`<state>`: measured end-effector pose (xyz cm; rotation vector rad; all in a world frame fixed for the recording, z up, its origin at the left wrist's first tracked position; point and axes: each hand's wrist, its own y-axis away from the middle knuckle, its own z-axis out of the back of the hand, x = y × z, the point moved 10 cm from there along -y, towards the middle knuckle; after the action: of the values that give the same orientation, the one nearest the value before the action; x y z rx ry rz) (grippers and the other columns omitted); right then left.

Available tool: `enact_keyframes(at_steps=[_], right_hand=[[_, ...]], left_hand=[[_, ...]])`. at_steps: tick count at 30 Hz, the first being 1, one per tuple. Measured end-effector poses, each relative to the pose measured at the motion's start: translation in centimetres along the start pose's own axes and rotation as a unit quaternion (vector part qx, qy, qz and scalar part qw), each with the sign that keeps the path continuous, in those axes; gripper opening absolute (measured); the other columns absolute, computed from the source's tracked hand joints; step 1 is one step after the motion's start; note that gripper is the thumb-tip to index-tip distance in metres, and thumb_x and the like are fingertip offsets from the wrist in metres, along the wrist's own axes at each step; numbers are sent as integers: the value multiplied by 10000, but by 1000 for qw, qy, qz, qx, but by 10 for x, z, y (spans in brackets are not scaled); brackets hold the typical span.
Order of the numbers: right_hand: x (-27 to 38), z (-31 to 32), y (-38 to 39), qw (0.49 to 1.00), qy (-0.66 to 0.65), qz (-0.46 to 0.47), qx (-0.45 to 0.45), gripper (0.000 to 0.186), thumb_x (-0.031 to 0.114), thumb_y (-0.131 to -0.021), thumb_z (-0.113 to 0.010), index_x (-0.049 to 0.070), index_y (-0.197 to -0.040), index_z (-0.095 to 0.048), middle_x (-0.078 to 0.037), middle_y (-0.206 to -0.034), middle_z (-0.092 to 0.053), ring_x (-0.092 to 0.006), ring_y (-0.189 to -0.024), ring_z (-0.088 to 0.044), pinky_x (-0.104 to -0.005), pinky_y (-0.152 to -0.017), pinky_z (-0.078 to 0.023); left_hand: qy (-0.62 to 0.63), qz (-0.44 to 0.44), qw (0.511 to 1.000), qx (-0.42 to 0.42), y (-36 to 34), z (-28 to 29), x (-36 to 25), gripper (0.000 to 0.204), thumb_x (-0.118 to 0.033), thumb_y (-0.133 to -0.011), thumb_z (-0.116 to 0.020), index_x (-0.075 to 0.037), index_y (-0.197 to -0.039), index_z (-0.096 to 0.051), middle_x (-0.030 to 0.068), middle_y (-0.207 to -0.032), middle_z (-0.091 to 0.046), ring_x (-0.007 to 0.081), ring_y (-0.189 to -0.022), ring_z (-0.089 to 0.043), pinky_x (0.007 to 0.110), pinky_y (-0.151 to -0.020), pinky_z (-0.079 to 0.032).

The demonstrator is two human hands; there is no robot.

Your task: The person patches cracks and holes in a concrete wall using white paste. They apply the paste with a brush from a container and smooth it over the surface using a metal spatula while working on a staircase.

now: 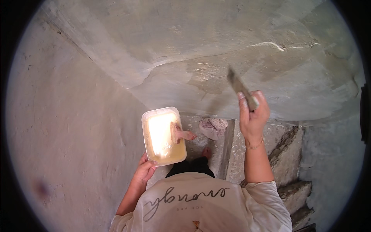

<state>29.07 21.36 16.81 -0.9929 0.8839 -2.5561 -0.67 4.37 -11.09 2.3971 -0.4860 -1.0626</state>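
Observation:
My left hand (pixel 145 169) grips the near left corner of a white rectangular plastic tub (pixel 183 154). Pale yellowish liquid lies in the tub, and bright glare hides much of it. A tool with a reddish-brown handle (pixel 187 135) leans over the tub's right side; its working end is partly inside. Up and to the right, my right hand (pixel 254 112) is closed round a narrow flat tool (pixel 241 86) with a grey-brown body and a dark tip. That tool points toward the wall (pixel 208 31), apart from it as far as I can tell; blur hides its exact kind.
The wall carries a damp-looking darker patch (pixel 210 77) and a long crack with flaking edges (pixel 270 44). A second wall (pixel 69 135) rises close on my left. On the floor lies a crumpled pale bag (pixel 213 128). Rough concrete steps (pixel 295 193) are at the right.

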Motion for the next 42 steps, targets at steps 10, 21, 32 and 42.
enact_keyframes(at_steps=[10, 21, 32, 42], right_hand=[[30, -84, -2, 944, 215, 169, 184, 114, 42, -646, -606, 69, -724, -528, -106, -776, -497, -282, -616, -550, -396, -561, -453], [83, -30, 3, 935, 221, 233, 148, 183, 90, -673, -573, 77, -855, -589, -71, -806, -514, -234, -633, -548, -347, -578, -442], [79, -4, -30, 942, 235, 234, 56, 138, 75, -665, -591, 116, -797, -577, -50, -752, -477, -224, -596, -511, -361, -504, -405], [35, -53, -3, 907, 322, 210, 170, 63, 64, -680, -567, 96, -733, -553, -78, -790, -509, -248, -649, -561, -358, -574, -447]], left_hand=[[40, 23, 998, 50, 0, -15, -4, 583, 50, -687, -527, 36, -1259, -413, 126, -1164, -553, 218, -1087, -540, 345, -958, -411], [54, 12, 998, 30, 8, -4, -2, 602, 52, -693, -525, 18, -1279, -394, 123, -1195, -539, 216, -1121, -519, 346, -979, -391], [51, 11, 998, 44, 8, -3, -3, 583, 48, -705, -532, 3, -1272, -408, 111, -1204, -533, 211, -1144, -503, 352, -997, -368], [41, 10, 997, 72, 1, -16, -7, 573, 50, -706, -522, -7, -1267, -419, 96, -1189, -543, 197, -1126, -512, 349, -980, -379]])
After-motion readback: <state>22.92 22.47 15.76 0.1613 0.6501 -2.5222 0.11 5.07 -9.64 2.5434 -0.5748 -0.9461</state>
